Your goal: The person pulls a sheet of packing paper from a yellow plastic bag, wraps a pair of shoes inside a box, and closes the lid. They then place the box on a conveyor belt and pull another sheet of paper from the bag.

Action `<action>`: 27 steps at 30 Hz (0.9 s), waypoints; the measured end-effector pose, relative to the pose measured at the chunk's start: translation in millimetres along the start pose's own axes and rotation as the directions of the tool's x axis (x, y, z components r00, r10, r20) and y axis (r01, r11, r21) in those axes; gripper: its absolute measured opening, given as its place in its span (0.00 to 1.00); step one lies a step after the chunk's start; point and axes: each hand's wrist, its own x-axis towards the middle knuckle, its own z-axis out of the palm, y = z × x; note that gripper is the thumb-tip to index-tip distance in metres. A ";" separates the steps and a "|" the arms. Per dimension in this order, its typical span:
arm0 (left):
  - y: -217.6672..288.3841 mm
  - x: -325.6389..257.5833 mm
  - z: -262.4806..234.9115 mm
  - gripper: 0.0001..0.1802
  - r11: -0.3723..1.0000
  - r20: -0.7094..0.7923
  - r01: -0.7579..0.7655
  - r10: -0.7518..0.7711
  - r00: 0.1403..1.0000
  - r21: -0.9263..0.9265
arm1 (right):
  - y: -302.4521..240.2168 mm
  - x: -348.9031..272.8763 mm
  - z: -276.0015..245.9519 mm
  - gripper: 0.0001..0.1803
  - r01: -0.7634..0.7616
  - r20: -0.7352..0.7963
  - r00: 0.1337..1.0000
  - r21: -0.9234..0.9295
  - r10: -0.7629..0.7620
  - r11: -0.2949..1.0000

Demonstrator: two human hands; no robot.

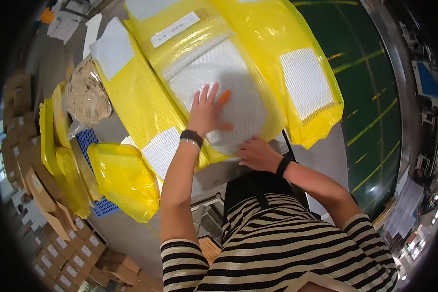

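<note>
The middle bag [180, 58], yellow and see-through, spans the upper centre of the frame, with white wrap [238, 73] showing through and a white label [175, 29] near its top. The left hand [205, 114] lies on it at the centre of the frame, fingers spread wide; orange shows at the tips of the index finger and thumb. The right hand [259, 155] is at the bag's lower edge, right of the left hand, its fingers bent and close together; whether they pinch the film I cannot tell.

The left bag [124, 104] and right bag [267, 36], also yellow, flank it, both with white patches. A green belt [370, 112] runs down the right of the frame. At the left are a lower yellow bag [124, 177], a blue crate [104, 208] and brown paper [88, 92] in clear film; cartons [68, 255] fill the lower left.
</note>
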 end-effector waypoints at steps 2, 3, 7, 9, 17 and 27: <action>-1.8 2.9 -1.9 0.58 0.999 -0.020 0.038 -0.039 0.999 -0.028 | -18.2 12.1 11.3 0.12 0.008 -0.071 0.997 0.076 -0.003 0.997; -0.3 0.3 -4.6 0.58 0.999 -0.014 0.030 -0.031 0.999 -0.020 | -24.6 16.7 12.9 0.09 0.033 -0.136 0.991 0.139 -0.014 0.990; 12.4 -18.9 -16.9 0.51 0.976 -0.046 -0.084 0.077 0.996 -0.202 | -25.2 12.5 25.4 0.04 -0.101 -0.124 0.986 0.102 0.113 0.990; 17.6 -31.8 -14.8 0.46 0.925 -0.029 -0.172 0.173 0.985 -0.339 | -29.3 10.7 19.8 0.05 -0.097 -0.186 0.975 0.120 0.119 0.988; 25.1 -50.0 21.0 0.21 0.986 0.181 -0.146 0.159 0.971 -0.079 | -41.3 22.5 -10.1 0.03 -0.129 -0.107 0.984 0.141 0.145 0.982; 18.5 -50.2 -1.1 0.19 0.791 0.063 0.059 -0.026 0.998 -0.609 | 10.3 -7.2 -7.5 0.03 -0.163 -0.022 0.987 -0.144 0.161 0.976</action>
